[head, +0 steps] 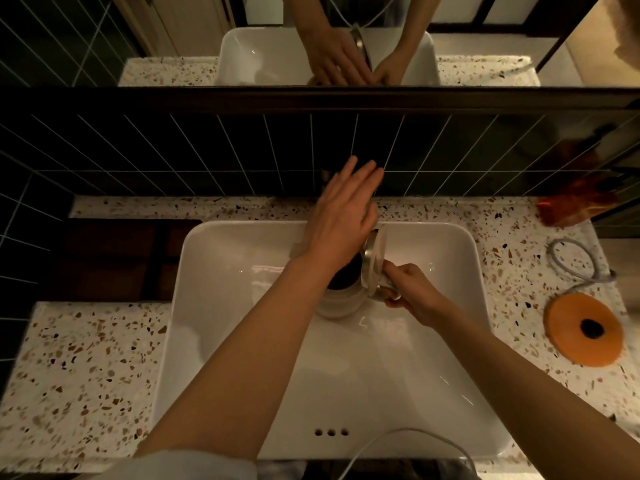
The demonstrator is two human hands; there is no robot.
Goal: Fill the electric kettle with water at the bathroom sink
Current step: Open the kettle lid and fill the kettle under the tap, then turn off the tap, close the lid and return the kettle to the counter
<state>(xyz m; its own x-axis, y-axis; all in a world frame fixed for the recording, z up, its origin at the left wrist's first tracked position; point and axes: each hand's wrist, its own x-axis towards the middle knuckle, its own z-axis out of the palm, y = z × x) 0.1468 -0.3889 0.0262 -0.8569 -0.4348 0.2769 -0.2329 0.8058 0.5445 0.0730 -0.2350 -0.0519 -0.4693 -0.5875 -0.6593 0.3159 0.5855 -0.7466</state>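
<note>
A white electric kettle (341, 301) stands inside the white sink basin (214, 306), its lid (374, 261) flipped up to the right and its dark inside showing. My right hand (410, 289) is closed around the kettle's handle at the right side. Stretched out flat above and beyond the kettle, my left hand (346, 209) has its fingers apart over the dark tap at the back wall, which it mostly hides. No water stream is visible.
The kettle's orange round base (583, 329) lies on the speckled counter (86, 368) at the right, with a grey coiled cord (571, 265) behind it. An orange packet (571, 202) sits at the back right. A mirror (311, 39) hangs above dark tiles.
</note>
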